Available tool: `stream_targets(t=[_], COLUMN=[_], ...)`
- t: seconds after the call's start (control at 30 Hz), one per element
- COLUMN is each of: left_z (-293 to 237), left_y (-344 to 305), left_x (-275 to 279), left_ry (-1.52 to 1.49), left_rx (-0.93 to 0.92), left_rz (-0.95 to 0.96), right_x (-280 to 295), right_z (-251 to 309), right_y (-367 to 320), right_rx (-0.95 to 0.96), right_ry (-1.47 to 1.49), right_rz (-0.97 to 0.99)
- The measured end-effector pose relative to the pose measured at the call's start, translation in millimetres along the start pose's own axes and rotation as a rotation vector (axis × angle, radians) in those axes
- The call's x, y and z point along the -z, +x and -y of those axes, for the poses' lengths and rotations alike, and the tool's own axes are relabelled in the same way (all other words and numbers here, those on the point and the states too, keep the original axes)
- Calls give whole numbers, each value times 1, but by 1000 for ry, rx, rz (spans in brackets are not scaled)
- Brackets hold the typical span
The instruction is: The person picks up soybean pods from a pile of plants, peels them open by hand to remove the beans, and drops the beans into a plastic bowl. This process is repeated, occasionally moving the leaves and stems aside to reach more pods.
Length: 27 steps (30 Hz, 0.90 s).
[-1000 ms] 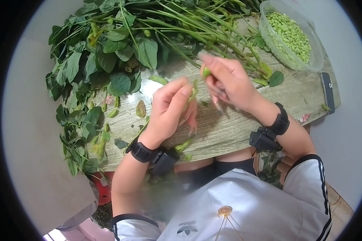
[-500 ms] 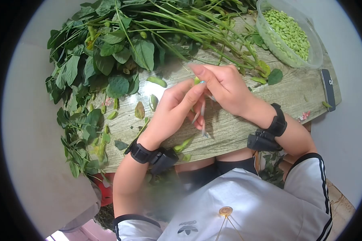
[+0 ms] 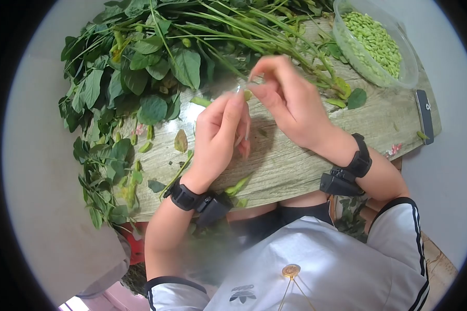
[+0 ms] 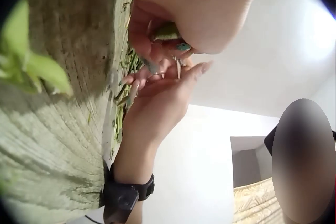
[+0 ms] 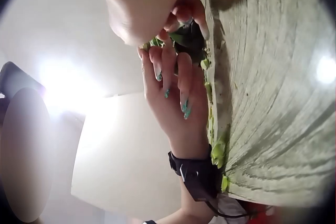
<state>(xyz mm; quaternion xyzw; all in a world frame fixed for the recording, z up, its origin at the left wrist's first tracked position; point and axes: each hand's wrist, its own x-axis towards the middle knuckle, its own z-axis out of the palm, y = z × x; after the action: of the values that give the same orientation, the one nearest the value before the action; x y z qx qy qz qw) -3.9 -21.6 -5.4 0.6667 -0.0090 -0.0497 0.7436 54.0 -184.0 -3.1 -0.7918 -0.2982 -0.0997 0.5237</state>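
In the head view my left hand (image 3: 218, 127) is raised over the table, thumb and fingers pinching a small green bean pod (image 3: 247, 95). The left wrist view shows that green pod (image 4: 167, 31) between the fingertips, partly covered by them. My right hand (image 3: 291, 101) is close beside it, thumb reaching toward the pod and index finger arched, with a gap between the two. Its other fingers curve loosely underneath and are mostly hidden. Long painted nails (image 5: 186, 109) show on the left hand in the right wrist view.
Leafy bean plants (image 3: 135, 67) with long stems cover the table's far side. A clear plastic bowl (image 3: 414, 78) of shelled green beans stands at the far right, near a phone-like dark slab (image 3: 424, 116). Loose pods (image 3: 237, 186) and leaves lie on the wooden table (image 3: 296, 166).
The hands came together at the pod, then my right hand lifted slightly away, its index finger rising off the thumb. My left hand has turned more upright, still pinching the pod.
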Motion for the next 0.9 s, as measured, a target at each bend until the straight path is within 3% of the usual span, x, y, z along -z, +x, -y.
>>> stream_targets(t=[0.03, 0.1, 0.13, 0.2, 0.33, 0.63, 0.7, 0.8, 0.87, 0.9], left_z=[0, -2, -4, -3, 0, 6, 7, 2, 0, -1], left_y=[1, 1, 1, 0, -3, -9, -11, -14, -15, -14], left_x=[2, 3, 2, 1, 1, -5, -3, -4, -3, -2], left_ry=[13, 29, 31, 34, 131, -5, -24, 59, 358, 360], left_rx=[-35, -73, -52, -27, -76, -90, -108, -137, -343, -343], left_rz=[-10, -29, -45, -57, -21, 39, 47, 23, 22, 24], right_x=[1, 5, 4, 2, -4, -12, -12, -5, 0, 1], right_z=[1, 4, 3, 1, -2, -12, -7, 3, 6, 8], right_y=[2, 6, 6, 3, -4, -9, -10, -7, -6, -6], right_rx=[5, 278, 282, 346, 340, 164, -16, -160, -207, -253], right_ry=[2, -151, -146, -419, -522, 108, 321, 484, 548, 615], right_rz=[7, -191, -188, -43, 76, 140, 220, 354, 400, 449])
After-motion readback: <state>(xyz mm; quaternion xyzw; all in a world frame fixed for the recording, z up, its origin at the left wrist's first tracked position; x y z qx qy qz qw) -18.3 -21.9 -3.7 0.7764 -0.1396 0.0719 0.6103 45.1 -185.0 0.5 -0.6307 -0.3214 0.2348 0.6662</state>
